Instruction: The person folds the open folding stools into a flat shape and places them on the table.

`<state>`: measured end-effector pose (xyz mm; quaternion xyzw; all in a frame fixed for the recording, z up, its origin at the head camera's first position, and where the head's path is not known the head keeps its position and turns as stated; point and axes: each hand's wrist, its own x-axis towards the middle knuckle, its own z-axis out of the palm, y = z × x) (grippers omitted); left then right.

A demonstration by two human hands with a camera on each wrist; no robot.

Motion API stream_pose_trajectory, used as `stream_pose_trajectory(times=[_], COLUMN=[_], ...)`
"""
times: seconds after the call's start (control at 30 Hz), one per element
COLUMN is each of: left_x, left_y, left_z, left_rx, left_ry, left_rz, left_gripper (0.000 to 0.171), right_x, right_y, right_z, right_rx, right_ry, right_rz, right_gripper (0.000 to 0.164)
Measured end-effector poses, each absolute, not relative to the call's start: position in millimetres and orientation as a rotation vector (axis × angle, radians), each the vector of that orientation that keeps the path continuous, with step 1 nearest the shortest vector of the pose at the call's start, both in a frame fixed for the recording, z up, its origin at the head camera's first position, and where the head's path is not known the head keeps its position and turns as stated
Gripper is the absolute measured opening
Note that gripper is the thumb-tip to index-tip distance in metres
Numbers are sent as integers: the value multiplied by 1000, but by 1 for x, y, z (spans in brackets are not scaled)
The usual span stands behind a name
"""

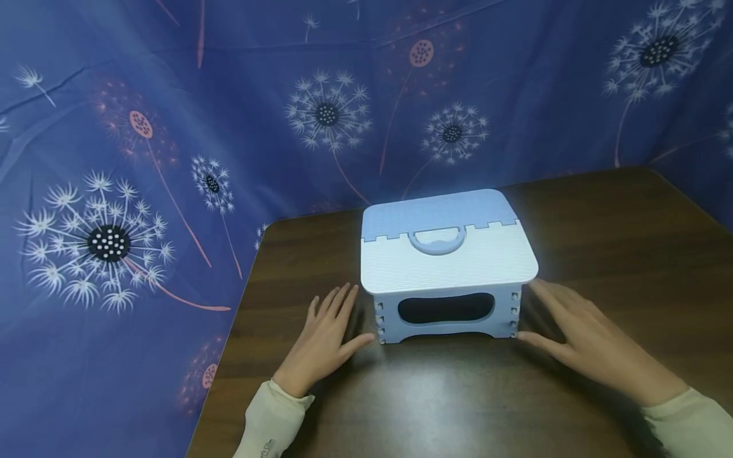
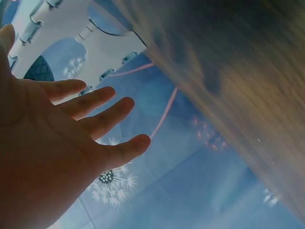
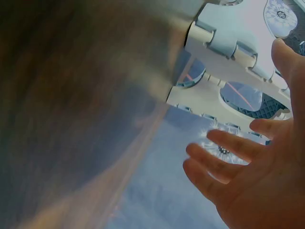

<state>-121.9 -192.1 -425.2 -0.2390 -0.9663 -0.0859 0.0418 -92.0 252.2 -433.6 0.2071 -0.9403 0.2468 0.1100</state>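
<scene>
A blue and white folding step stool (image 1: 401,267) stands upright and unfolded on the wooden table. Its top is blue at the back and white in front, with a blue carrying handle (image 1: 438,247) lying flat in the middle. The blue front leg panel has a long oval opening. My left hand (image 1: 323,337) is beside the stool's left side, fingers spread and thumb tip close to the front left corner. On the other side my right hand (image 1: 584,337) has its fingers extended, with the thumb near the front right corner. Both palms face the stool and hold nothing.
The dark wooden table (image 1: 446,401) reaches back to a blue curtain (image 1: 258,102) printed with white and pink dandelions. The curtain also hangs along the left edge of the table. A light sleeve (image 1: 272,416) covers the left forearm.
</scene>
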Motion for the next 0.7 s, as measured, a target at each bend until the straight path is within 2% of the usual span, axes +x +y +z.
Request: stream_pose_trajectory(times=[0.47,0.7], left_x=[-117,-118], left_y=[-176,-170], left_z=[-427,-429], left_rx=[-827,-879], left_ry=[-2939,-2902], left_rz=[-496,-615], left_gripper=[77,81], right_x=[-87,-88], right_y=[242,240], right_z=[-429,-426], right_rx=[598,604], right_ry=[-2888,-2932], right_rz=[864,914], right_gripper=[93,85])
